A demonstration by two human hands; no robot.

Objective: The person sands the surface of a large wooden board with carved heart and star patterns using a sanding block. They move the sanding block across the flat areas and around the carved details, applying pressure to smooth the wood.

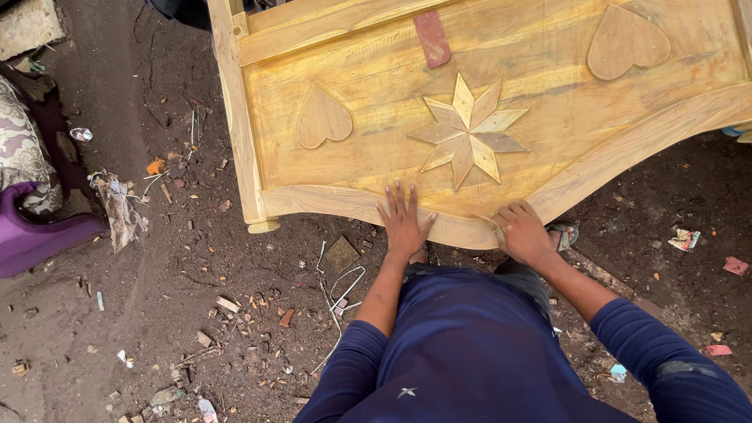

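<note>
The left hand [403,222] lies flat, fingers spread and palm down, on the curved lower rail of a big carved wooden panel [376,86], holding nothing, only pressing. Just to its right, the right hand [521,233] is curled into a loose fist on the same rail, and a small pale scrap, perhaps sandpaper [496,228], peeps out from under the knuckles; I can't make out for sure what it is. The two hands sit near each other at the panel's near edge, so the whole panel stretches away in front of them and runs long from side to side, reaching further past the left hand to its corner post than I can follow on the right, where it leaves the view. Straight ahead of the gap between the hands, close by, is an inlaid eight-pointed star [468,131]; the left hand is slightly nearer its lower points. Beyond and to the left of the left hand sits a raised heart [323,117], and another heart [627,41] lies far off beyond the right hand. A reddish block [432,37] rests on the far side past the star. Under the hands and all around is a dirt floor [157,258] strewn with wood chips, with bent wire [338,288] down by the left forearm.
</note>
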